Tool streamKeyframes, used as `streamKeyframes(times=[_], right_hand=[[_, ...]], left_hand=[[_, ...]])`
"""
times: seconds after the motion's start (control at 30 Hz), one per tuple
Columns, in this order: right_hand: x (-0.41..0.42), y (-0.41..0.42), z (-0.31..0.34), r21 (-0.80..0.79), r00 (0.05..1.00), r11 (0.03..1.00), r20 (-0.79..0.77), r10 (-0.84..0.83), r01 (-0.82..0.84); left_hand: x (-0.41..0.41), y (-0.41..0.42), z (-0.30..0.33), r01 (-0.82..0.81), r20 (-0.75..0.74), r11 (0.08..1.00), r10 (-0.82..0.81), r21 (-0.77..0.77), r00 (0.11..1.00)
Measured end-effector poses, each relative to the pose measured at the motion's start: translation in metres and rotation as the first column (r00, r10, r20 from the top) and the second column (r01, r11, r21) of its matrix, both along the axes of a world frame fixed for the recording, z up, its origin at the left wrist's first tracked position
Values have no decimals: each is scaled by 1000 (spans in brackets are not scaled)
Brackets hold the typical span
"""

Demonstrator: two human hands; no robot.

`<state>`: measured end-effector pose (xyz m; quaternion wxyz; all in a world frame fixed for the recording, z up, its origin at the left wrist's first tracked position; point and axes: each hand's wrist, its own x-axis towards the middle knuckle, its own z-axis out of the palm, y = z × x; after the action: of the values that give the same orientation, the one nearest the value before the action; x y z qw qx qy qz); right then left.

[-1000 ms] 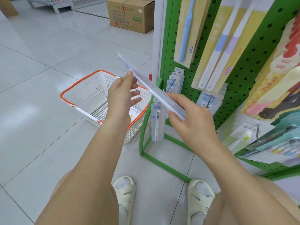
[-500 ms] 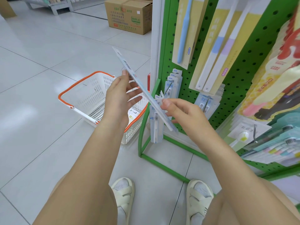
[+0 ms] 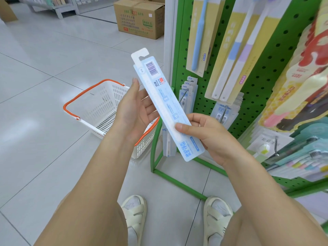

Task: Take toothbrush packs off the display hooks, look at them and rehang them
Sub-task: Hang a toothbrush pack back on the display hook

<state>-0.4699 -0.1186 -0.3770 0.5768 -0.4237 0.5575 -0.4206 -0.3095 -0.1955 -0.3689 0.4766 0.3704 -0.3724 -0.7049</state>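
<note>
Pale glossy floor tiles (image 3: 44, 121) cover the shop floor; a green pegboard display stand (image 3: 262, 82) occupies the right side, its base frame resting on the tiles. Behind it, a brown cardboard box (image 3: 140, 18) with green printing stands on the floor. A white basket (image 3: 106, 107) with orange rim and handle sits left of the stand base, partly hidden by the left hand; its contents cannot be determined.

Hanging on the stand: a yellow-backed pack with a blue brush (image 3: 202, 32), a larger yellow twin pack (image 3: 236, 55), small blue packs marked "NEW" (image 3: 188, 93) and colourful packs at far right.

The blue toothbrush pack (image 3: 166, 107) is off the hooks, held tilted in front of the stand, back side to the camera, hang tab uppermost. A barcode and a small red label are visible; other print is Chinese.

The right hand (image 3: 213, 139) pinches the lower part, thumb on the face. The left hand (image 3: 136, 110) lies flat behind the upper part, fingers extended, supporting it.
</note>
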Motion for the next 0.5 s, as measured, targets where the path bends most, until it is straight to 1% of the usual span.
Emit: streamKeyframes(times=[0.03,0.1,0.2,0.3,0.4,0.5], right_hand=[[0,0,0,-11,999,999,-5,-32,32],[0,-1,-1,-34,996,997,-53,-71,69],[1,-3,-5,-44,987,997,-145,-67,61],[3,-4,-9,-68,974,997,-221,-51,37],[2,-4,-11,-79,967,996,-255,9,-31],[3,-5,-13,-32,960,993,-260,105,-117]], left_hand=[[0,1,1,17,0,1000,-17,1,1000],[-1,3,1,34,51,999,-32,-40,998],[-2,5,-3,32,150,992,-13,-122,989],[-2,5,-6,30,197,989,-1,-142,980],[-4,6,-6,21,221,989,11,-144,975],[-6,9,-5,-15,242,991,47,-133,969]])
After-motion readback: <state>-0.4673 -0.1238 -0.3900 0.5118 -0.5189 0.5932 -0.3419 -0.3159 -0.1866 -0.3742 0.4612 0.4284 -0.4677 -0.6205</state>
